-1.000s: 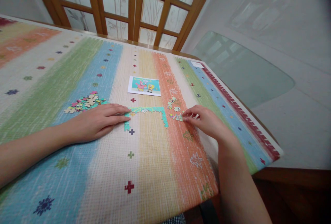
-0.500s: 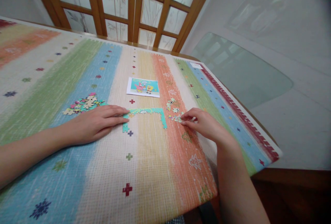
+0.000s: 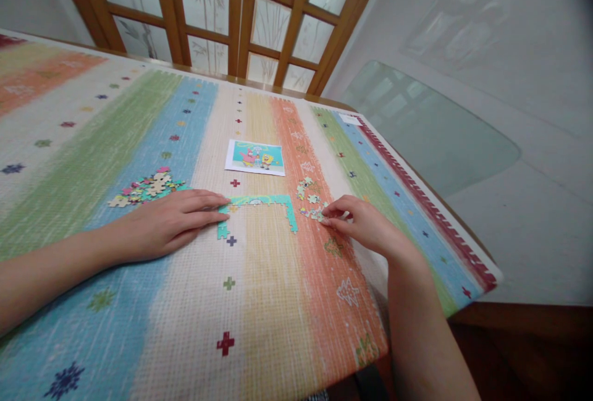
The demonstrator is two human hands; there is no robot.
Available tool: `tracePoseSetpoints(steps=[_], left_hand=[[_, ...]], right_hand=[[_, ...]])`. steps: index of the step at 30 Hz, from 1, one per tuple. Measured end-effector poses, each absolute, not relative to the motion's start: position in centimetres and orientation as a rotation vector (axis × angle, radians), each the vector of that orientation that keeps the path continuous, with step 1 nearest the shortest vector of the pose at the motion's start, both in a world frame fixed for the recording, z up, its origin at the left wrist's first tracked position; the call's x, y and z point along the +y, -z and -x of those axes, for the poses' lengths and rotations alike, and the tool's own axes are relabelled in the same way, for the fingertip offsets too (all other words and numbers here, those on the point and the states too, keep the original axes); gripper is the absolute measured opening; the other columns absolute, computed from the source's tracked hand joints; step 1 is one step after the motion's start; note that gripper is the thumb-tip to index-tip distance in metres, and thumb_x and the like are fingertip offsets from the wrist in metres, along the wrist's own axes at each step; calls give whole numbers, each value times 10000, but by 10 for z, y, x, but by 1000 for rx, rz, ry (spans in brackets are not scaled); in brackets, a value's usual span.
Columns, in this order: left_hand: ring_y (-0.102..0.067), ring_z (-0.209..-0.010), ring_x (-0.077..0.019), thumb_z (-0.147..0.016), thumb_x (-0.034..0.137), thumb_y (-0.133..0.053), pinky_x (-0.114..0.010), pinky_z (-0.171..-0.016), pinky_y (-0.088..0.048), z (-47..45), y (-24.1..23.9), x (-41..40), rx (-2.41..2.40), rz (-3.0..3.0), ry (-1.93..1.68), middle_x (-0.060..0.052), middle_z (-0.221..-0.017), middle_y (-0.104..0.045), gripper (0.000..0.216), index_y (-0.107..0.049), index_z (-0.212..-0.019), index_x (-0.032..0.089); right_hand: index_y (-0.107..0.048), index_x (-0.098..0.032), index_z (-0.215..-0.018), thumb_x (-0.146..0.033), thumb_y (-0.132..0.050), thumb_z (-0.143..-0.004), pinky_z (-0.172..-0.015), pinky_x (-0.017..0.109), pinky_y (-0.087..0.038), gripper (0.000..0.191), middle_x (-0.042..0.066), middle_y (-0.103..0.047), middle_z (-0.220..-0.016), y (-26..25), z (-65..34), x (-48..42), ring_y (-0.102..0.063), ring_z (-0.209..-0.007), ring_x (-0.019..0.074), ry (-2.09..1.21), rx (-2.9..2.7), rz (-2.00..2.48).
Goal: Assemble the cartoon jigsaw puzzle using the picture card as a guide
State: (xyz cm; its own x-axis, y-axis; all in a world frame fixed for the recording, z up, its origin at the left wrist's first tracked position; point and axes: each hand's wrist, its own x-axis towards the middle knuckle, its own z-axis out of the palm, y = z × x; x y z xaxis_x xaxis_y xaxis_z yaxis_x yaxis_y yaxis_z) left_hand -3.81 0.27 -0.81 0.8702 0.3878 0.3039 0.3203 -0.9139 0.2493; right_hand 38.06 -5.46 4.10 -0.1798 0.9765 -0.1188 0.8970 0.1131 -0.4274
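- The left hand (image 3: 173, 223) lies palm down, fingers stretched out, its fingertips resting on the upper left corner of the partly assembled jigsaw border (image 3: 291, 212).
- That border sits between the two hands: a turquoise top row with a short side running toward the person at each end.
- The right hand (image 3: 365, 223) has its thumb and forefinger brought close together at the near edge of a small cluster of jigsaw pieces (image 3: 304, 189); whether a piece is pinched between them cannot be told.
- This cluster lies just beside and beyond the right fingertips, on an orange stripe of the tablecloth (image 3: 273, 302).
- Just beyond the left hand, a heap of loose jigsaw pieces (image 3: 157, 185) is piled up, pink, cream and turquoise.
- Beyond both hands and between them, a printed cartoon picture (image 3: 257, 157) lies flat.
- Farther beyond the hands stand wood-framed glass doors (image 3: 235, 24).
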Motion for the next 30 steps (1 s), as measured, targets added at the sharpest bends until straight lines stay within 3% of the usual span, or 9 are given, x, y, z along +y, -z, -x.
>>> tracePoseSetpoints(steps=[18,23,26,30], left_hand=[[-543,-1332,-242,-1016,191,-438,-446,-1086,-471,38,8,4,538,-2881,-500,-47,-1493,-540,444,-549,-1429,314],[-547,-1329,-241,-1016,192,-439,-441,-1094,-465,38,7,3,544,-2860,-519,-46,-1490,-544,439,-559,-1420,317],[-550,-1325,-235,-1015,193,-441,-435,-1102,-459,38,8,3,543,-2854,-522,-46,-1486,-549,441,-563,-1419,320],[-551,-1326,-235,-1012,197,-452,-436,-1111,-453,39,8,3,550,-2830,-530,-37,-1486,-550,441,-567,-1416,330]], right_hand=[[-704,-209,-877,-274,-606,-918,-771,345,-493,124,75,-698,-927,-44,-377,-53,-641,-840,203,-650,-2207,1884],[-628,-209,-831,-322,-613,-915,-668,325,-462,140,60,-682,-844,-41,-375,-53,-622,-755,199,-575,-2164,1940],[-631,-208,-1027,-338,-562,-953,-666,326,-454,165,54,-684,-857,-39,-371,-54,-620,-751,201,-515,-2158,1932],[-563,-234,-1373,-294,-418,-1019,-835,374,-474,387,104,-668,-1020,-34,-361,-52,-630,-942,242,-356,-2296,1837]])
